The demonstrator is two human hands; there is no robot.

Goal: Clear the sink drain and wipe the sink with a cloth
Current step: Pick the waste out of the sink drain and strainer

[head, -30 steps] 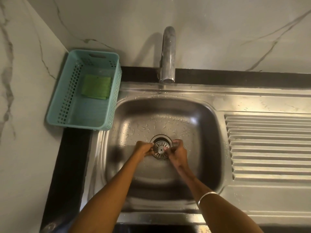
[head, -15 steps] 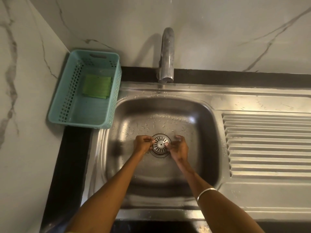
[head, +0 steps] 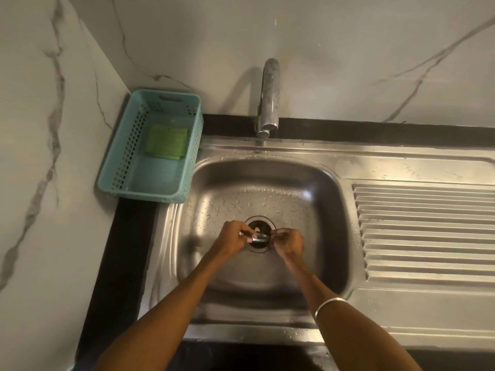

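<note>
A wet steel sink basin (head: 316,199) fills the middle of the view. Its drain opening (head: 261,226) shows dark, with something pale inside. Both hands hold the round metal strainer (head: 261,237), tilted nearly edge-on just above the drain's near side. My left hand (head: 233,241) pinches its left edge and my right hand (head: 289,243) pinches its right edge. A green cloth or scrub pad (head: 166,141) lies in the teal basket (head: 117,170) at the back left.
A chrome tap (head: 268,103) stands behind the basin. The ribbed steel drainboard (head: 426,231) lies to the right. A black counter strip (head: 120,263) runs along the left, with marble walls behind and to the left. A bangle (head: 328,303) circles my right wrist.
The strainer lay flat in the drain before; both hands have lifted and tilted it, and the drain opening now shows.
</note>
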